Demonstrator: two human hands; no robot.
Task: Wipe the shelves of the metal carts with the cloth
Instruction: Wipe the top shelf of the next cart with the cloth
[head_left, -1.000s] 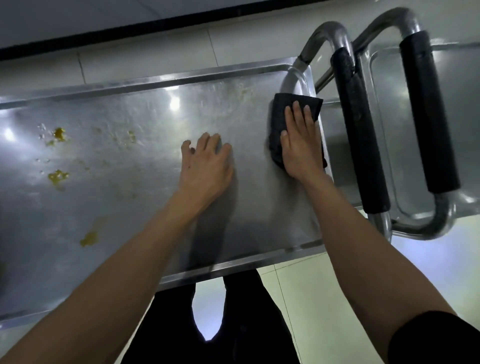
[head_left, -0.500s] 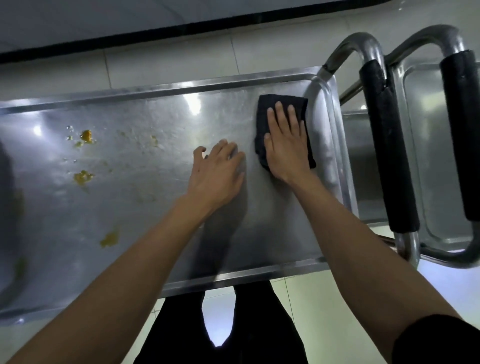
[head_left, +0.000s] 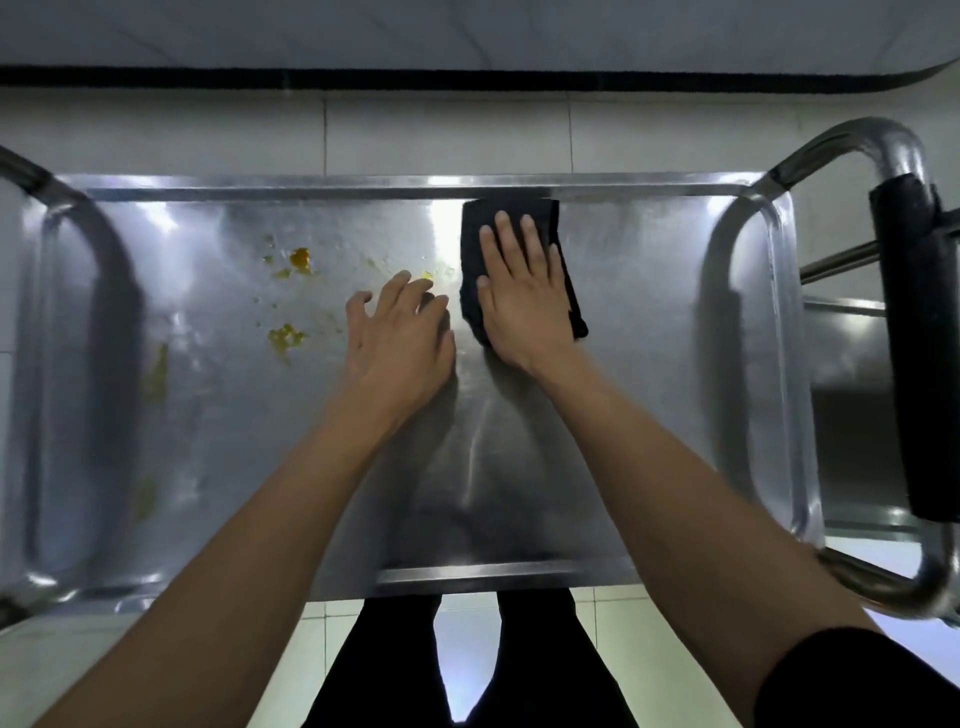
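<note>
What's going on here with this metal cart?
A person is wiping the cart's flat stainless steel top shelf. The right hand presses a dark folded cloth flat near the shelf's far edge, while the left hand rests on the metal beside it. Yellow-orange food smears to the left are not yet wiped.

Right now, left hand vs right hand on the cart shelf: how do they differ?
The right hand lies flat with straight fingers on the black cloth, pressing it to the shelf; the left hand touches bare metal, with no cloth under it. The right hand sits nearer the far rim; the left hand sits nearer the yellow spills. Both are open, palm down, side by side.
</note>
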